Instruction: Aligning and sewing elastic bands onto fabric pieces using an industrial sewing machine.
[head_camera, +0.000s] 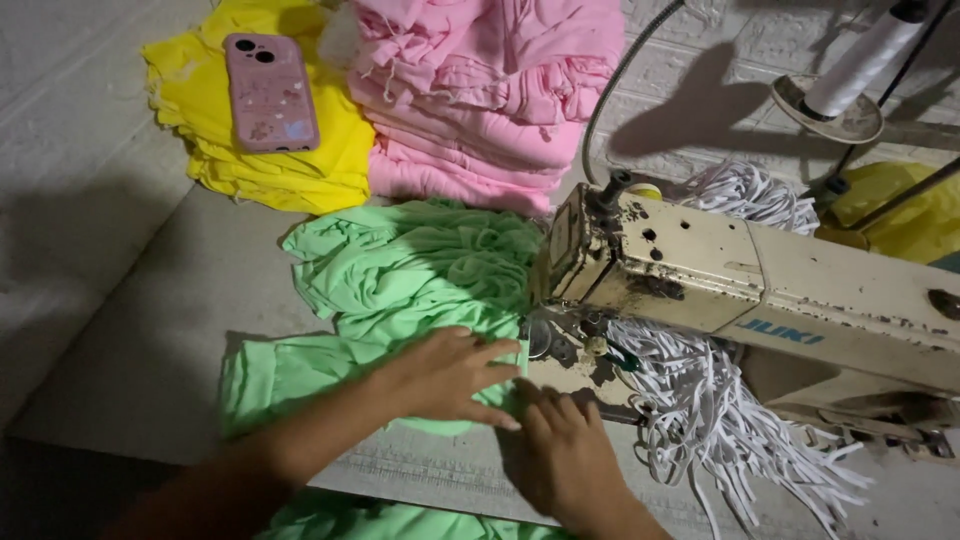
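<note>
Nearest us, both forearms come in from the bottom edge w/ hands side by side on the worktop (150, 340), a grey, matte, slightly rough surface. Our left hand (450, 378) lies flat, palm down, fingers stretched out & close together, pressing on the light green fabric (400, 270); it grips nothing, just pins the cloth. Our right hand (562, 450) sits just beside it, fingers loosely spread & pointing up toward the needle area, fingertips touching the green edge; whether it pinches the cloth we can't tell.

The green fabric is soft, thin knit, crumpled into folds. Its long axis runs roughly from lower left, where a flatter piece lies near our left wrist, up & right to the bunched heap right against the head of the sewing machine (740, 280). More green shows at the bottom edge, below the worktop.

The machine is a cream metal body, boxy, chipped & stained, lying left-to-right across the right half. Under & in front of it hangs a tangle of white elastic strips (720, 420), flat & narrow, spilling toward lower right.

Farther back: a stack of folded pink fabric (480, 100), frayed edges, & left of it a stack of folded yellow fabric (280, 170) w/ a pink-cased phone (270, 90) lying face down on top. Far right, a white thread cone (860, 60) tilts on a round stand.
</note>
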